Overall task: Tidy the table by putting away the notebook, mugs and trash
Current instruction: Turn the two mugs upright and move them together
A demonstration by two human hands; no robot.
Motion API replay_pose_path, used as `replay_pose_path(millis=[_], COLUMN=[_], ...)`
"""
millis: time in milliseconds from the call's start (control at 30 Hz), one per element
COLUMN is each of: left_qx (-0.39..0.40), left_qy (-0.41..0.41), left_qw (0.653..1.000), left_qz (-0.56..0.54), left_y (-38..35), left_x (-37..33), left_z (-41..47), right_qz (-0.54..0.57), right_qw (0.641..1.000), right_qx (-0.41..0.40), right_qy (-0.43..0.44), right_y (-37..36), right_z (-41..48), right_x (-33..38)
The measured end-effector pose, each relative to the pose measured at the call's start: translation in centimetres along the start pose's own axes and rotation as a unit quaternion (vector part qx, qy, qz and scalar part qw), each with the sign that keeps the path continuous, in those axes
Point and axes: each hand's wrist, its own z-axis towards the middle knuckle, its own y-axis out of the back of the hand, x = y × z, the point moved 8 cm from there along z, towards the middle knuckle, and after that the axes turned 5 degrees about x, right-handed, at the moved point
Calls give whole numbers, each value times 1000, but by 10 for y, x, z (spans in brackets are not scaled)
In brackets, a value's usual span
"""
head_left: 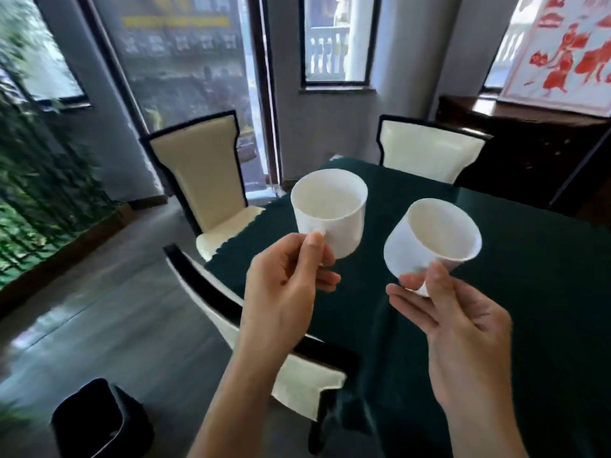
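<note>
Currently: left hand [284, 285] pinches upright mug [330, 214] by its handle; right hand [459, 322] pinches tilted mug [429, 241]. Level yours, carry both clear of the table [529, 259].

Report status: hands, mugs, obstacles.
Left hand grips upright mug by its handle. Right hand grips tilted mug. Both mugs look empty, off the table. Chair close below.
</note>
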Motion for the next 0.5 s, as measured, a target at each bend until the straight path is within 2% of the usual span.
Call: replay_pose_path(millis=[233, 500], left_qx=[-37, -61], left_qy=[6, 40], left_qw=[999, 997], left_qz=[14, 21], left_y=[113, 185], left_x=[0, 37], left_z=[15, 58], right_qz=[3, -12], right_qw=[999, 998], right_qx=[50, 52], right_qy=[0, -23], right_y=[-121, -198], right_z=[-19, 10], right_x=[-15, -56])
